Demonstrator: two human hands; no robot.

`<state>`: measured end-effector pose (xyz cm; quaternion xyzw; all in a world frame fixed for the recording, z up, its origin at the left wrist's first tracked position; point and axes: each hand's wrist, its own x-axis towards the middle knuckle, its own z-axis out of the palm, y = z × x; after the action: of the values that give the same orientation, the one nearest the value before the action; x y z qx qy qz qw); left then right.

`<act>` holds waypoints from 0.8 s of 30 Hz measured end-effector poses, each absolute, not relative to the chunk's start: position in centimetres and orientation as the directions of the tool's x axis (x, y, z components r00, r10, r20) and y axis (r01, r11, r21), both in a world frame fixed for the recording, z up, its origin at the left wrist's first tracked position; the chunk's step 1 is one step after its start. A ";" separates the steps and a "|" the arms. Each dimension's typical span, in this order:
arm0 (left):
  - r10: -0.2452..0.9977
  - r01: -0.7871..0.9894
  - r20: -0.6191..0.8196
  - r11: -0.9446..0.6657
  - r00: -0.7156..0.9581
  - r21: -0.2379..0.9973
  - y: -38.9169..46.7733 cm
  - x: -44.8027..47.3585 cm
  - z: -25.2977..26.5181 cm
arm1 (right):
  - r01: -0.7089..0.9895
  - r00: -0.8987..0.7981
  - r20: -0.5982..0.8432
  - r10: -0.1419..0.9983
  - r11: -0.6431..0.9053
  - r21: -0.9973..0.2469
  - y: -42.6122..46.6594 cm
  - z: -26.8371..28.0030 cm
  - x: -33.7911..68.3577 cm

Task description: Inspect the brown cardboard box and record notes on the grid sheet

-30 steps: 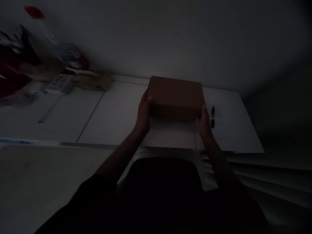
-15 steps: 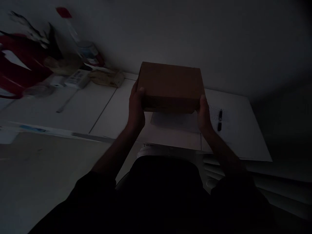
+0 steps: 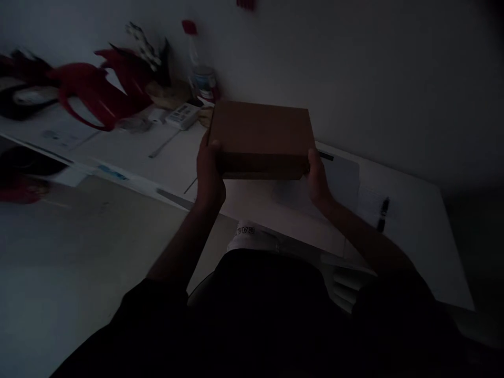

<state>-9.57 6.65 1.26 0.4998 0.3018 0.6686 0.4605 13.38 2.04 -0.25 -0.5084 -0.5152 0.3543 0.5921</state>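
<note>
In dim light, a brown cardboard box is held up between my two hands above a white table. Gripping its left side is my left hand, thumb near the front top edge. The right end is grasped by my right hand, thumb at the front corner. Most fingers of both hands are hidden behind or under the box. A flat grey sheet-like object, perhaps a closed laptop, lies on the table behind my right hand, partly covered by the box.
Left along the table stand a red jug, a clear bottle with a red cap and a small white box. A thin stick lies before them. To the right, a black pen rests by a printed paper.
My view has swung left, so the table and its items shift right and more of the red jug shows. The box stays in both hands, now further left over the table.
</note>
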 end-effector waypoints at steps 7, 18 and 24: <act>0.913 -0.274 0.357 -0.400 -0.196 0.875 6.7 -13.5 -0.3 | 0.155 0.057 0.292 0.955 0.281 -0.947 4.9 -1.0 10.4; 0.904 -0.228 0.317 -0.386 -0.286 0.894 6.5 -16.4 -2.4 | 0.142 -0.021 0.284 0.959 0.284 -0.948 7.3 -3.0 7.1; 0.910 -0.253 0.284 -0.364 -0.302 0.896 6.8 -16.7 -3.4 | 0.181 -0.007 0.271 0.963 0.267 -0.947 7.5 -3.6 6.7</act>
<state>-16.74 6.82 -3.40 0.4247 0.3866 0.7083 0.4105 6.69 7.51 -3.60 -0.4748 -0.6020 0.3754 0.5208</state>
